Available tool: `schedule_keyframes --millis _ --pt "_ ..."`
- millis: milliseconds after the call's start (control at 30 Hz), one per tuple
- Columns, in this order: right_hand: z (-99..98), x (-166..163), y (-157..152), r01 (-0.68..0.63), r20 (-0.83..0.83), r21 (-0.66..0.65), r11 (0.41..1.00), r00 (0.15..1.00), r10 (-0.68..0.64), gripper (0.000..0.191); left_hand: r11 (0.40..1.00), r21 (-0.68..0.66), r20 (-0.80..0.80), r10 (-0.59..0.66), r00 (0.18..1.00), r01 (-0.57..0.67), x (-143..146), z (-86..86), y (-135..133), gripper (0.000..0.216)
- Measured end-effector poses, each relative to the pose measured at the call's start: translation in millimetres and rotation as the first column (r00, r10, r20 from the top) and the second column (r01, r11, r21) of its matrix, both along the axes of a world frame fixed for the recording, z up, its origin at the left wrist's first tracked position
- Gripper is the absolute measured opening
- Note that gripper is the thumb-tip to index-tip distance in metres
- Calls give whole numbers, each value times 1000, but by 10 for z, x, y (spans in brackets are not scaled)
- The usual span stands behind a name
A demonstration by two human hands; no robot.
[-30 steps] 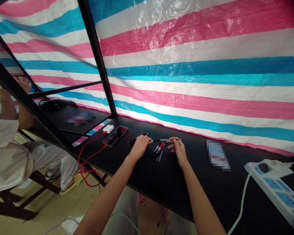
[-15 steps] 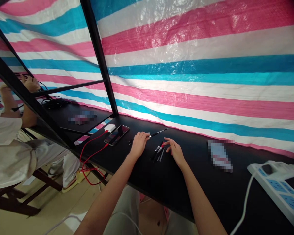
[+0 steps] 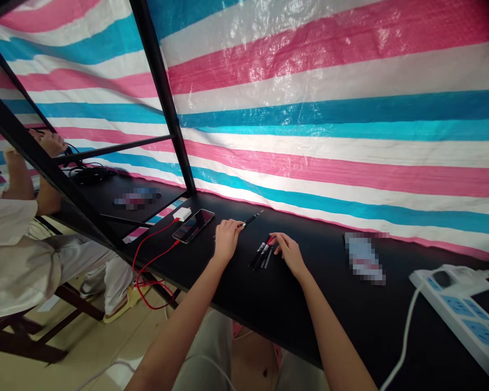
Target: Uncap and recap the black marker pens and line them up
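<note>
My left hand (image 3: 227,239) is closed with its fingers pinched on the near end of a slim black pen (image 3: 252,219). The pen's thin pale tip points up and to the right, just above the black table. My right hand (image 3: 288,252) hovers low over the table with fingers stretched and partly apart. Its fingertips are at the red end of a small bundle of pens (image 3: 262,253); whether they touch is hard to tell. These pens lie side by side, black with white markings, some red at the top. The left hand's palm side is hidden.
Left of my hands lie a phone (image 3: 193,226) and a white charger (image 3: 182,214) with a red cable (image 3: 138,247). A blurred packet (image 3: 365,258) and a white power strip (image 3: 460,315) are at right. Black frame bars (image 3: 163,98) separate a seated person (image 3: 20,239).
My left hand has shifted slightly left, and the pen in it has drawn left too. The right hand's fingers have come a little closer together beside the bundle of pens.
</note>
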State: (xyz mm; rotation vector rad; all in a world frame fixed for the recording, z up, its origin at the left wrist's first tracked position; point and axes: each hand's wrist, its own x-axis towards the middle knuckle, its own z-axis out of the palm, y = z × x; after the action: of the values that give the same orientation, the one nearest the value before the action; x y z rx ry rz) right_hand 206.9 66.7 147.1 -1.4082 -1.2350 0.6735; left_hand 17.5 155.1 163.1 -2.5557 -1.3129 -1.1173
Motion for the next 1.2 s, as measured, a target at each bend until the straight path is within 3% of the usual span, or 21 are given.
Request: schedule_keyframes --millis 333,567,800,900,1033,1200 --pt "23 -19 -27 -25 13 -10 1000 1000 25 36 992 43 -73 126 989 -123 -70 -139 92 23" --pt "15 -5 -25 -29 19 -14 999 999 30 34 991 24 -138 132 982 -129 -82 -167 101 16" --pt "10 -10 -37 9 169 -23 1000 986 -5 32 987 41 -143 160 977 -155 -74 -189 95 12" --pt "32 -18 -64 119 343 -64 991 935 -91 29 985 51 -164 173 971 -167 -66 -179 85 11" --pt "82 -24 -118 231 568 -46 972 806 -164 23 982 49 -219 191 957 -185 -59 -159 73 9" --pt "100 -19 -144 275 667 -35 961 723 -182 20 980 39 -236 198 951 -194 -53 -153 79 7"
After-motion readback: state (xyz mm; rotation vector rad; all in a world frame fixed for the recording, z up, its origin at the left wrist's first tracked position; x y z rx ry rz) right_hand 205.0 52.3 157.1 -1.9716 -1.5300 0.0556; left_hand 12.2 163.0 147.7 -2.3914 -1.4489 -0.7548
